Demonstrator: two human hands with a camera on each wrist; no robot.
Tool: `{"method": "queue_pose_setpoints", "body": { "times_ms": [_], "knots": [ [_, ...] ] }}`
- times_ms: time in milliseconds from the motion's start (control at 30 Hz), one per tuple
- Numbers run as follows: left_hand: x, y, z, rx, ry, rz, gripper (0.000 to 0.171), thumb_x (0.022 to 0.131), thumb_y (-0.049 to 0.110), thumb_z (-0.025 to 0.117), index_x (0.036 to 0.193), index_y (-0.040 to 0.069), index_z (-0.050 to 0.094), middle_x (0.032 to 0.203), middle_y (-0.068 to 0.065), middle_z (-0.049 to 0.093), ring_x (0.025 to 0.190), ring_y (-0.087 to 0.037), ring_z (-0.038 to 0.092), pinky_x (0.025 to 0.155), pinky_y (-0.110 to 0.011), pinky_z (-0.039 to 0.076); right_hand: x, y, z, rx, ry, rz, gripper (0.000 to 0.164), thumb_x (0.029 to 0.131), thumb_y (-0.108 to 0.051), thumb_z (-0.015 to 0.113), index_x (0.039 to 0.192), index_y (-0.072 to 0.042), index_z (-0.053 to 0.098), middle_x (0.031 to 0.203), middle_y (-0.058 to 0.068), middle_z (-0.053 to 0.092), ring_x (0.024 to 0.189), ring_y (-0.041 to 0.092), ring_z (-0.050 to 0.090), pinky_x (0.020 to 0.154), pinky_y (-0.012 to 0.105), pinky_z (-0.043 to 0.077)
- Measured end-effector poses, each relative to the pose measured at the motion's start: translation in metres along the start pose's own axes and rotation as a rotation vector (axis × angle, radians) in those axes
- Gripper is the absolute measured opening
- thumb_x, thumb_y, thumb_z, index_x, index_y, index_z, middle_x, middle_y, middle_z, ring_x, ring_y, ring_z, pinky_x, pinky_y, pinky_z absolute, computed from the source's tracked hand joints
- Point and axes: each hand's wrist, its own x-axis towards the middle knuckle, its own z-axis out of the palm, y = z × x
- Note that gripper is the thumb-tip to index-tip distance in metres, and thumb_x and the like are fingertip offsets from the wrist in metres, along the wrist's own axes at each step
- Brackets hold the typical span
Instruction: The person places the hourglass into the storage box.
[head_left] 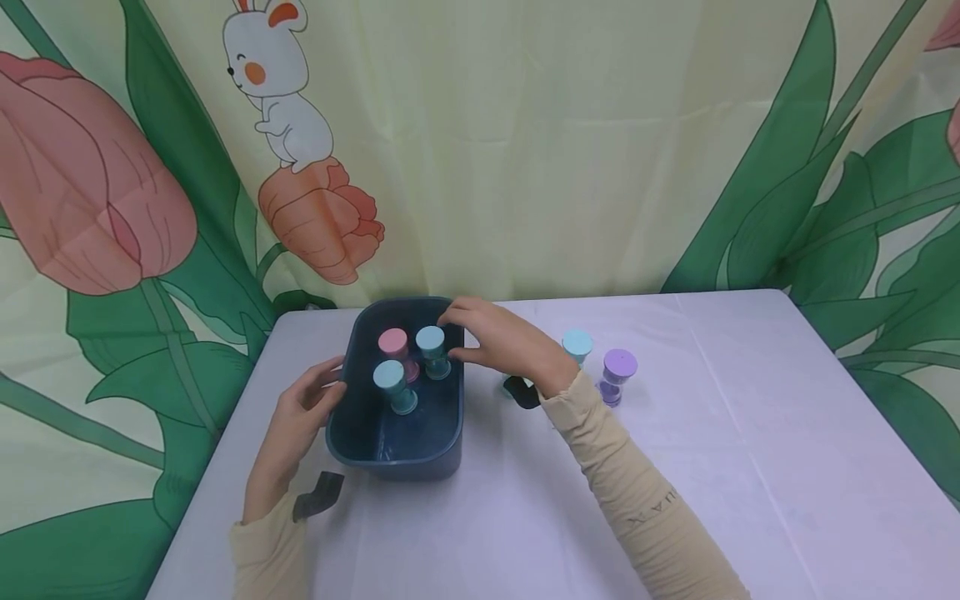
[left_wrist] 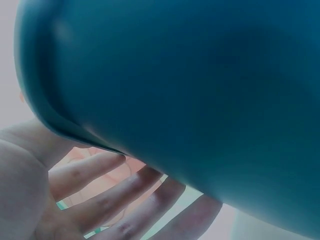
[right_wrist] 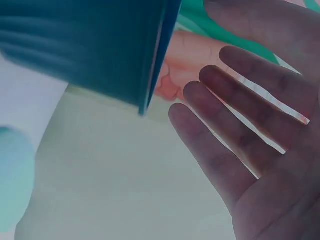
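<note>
A dark blue plastic bin (head_left: 435, 468) stands on the table with a pink sand timer (head_left: 393, 342) and two light-blue sand timers, a nearer one (head_left: 390, 377) and a farther one (head_left: 432, 340), inside it. My left hand (head_left: 294, 421) rests against the bin's left side, its fingers spread along the outer wall in the left wrist view. Over the bin's right rim, close to the farther light-blue timer, hovers my right hand (head_left: 513, 342). Its fingers (right_wrist: 215, 145) look extended in the right wrist view, with nothing in the palm.
Right of the bin, behind the right wrist, stand a purple sand timer (head_left: 619, 367) and another light-blue timer (head_left: 577, 343), the latter partly hidden. A white cloth covers the table (head_left: 712, 467). A printed curtain (head_left: 525, 150) hangs along the back edge.
</note>
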Motion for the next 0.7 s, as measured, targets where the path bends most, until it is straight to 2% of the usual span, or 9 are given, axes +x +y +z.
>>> {"method": "queue_pose_setpoints", "body": {
  "times_ms": [300, 700],
  "knots": [
    [0.0, -0.001, 0.001, 0.005, 0.006, -0.003, 0.057, 0.101, 0.038, 0.056, 0.152, 0.018, 0.039, 0.149, -0.018, 0.046, 0.135, -0.036, 0.048, 0.102, -0.058, 0.045, -0.016, 0.019, 0.003, 0.031, 0.039, 0.052, 0.047, 0.09, -0.024, 0.075, 0.131, -0.005, 0.061, 0.127, 0.008, 0.061, 0.119, 0.021, 0.058, 0.104, 0.035, 0.047],
    [-0.002, -0.001, 0.001, 0.024, 0.016, 0.019, 0.056, 0.101, 0.038, 0.056, 0.152, 0.018, 0.04, 0.147, -0.017, 0.048, 0.133, -0.035, 0.05, 0.099, -0.053, 0.048, -0.034, 0.04, 0.012, 0.066, 0.069, 0.087, 0.046, 0.088, -0.025, 0.077, 0.127, -0.004, 0.063, 0.126, 0.009, 0.062, 0.12, 0.023, 0.057, 0.104, 0.038, 0.046]
  ]
}}
